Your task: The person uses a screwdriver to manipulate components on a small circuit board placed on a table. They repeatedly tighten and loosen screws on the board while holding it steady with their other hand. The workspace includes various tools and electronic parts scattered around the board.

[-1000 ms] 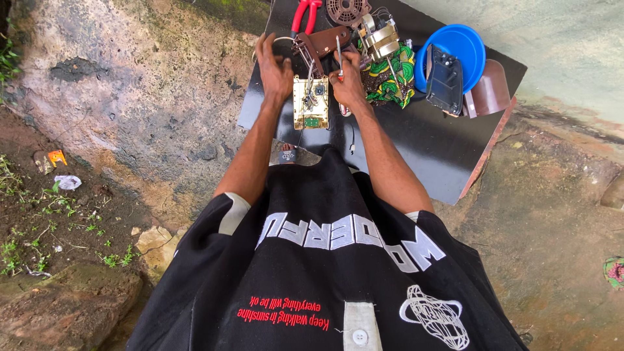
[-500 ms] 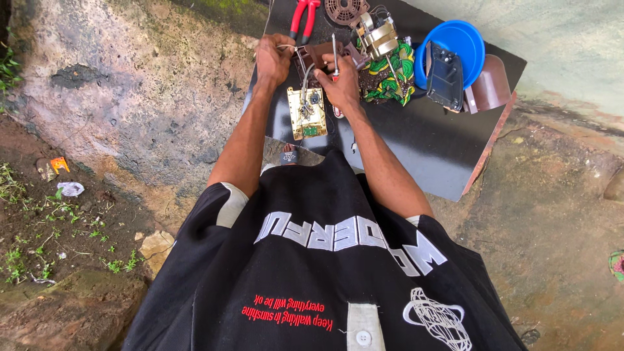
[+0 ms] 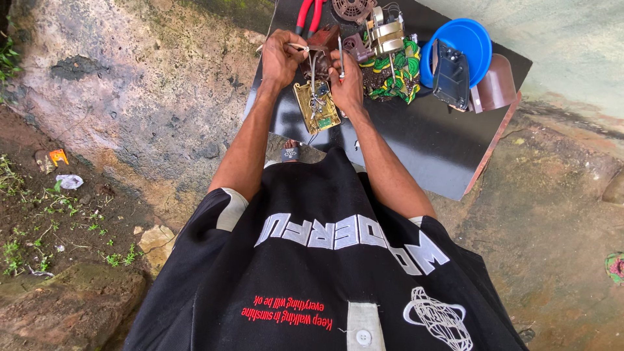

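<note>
My left hand [image 3: 281, 60] pinched a wire [image 3: 300, 47]; my right hand [image 3: 348, 81] clenched a thin tool [image 3: 340, 57]. The circuit board [image 3: 316, 107] hung between them over the black bench [image 3: 422, 140], near red pliers [image 3: 309, 14].

Red-handled pliers [image 3: 308, 14] lay at far edge of black board [image 3: 422, 146]. Brown fan grille [image 3: 351, 8] just beside them, metal transformer [image 3: 386, 36] nearby, on green patterned cloth [image 3: 403, 75]. Blue bowl [image 3: 469, 39] w/ dark casing [image 3: 451, 73] across it; brown cover [image 3: 497, 83] at board's corner.
</note>
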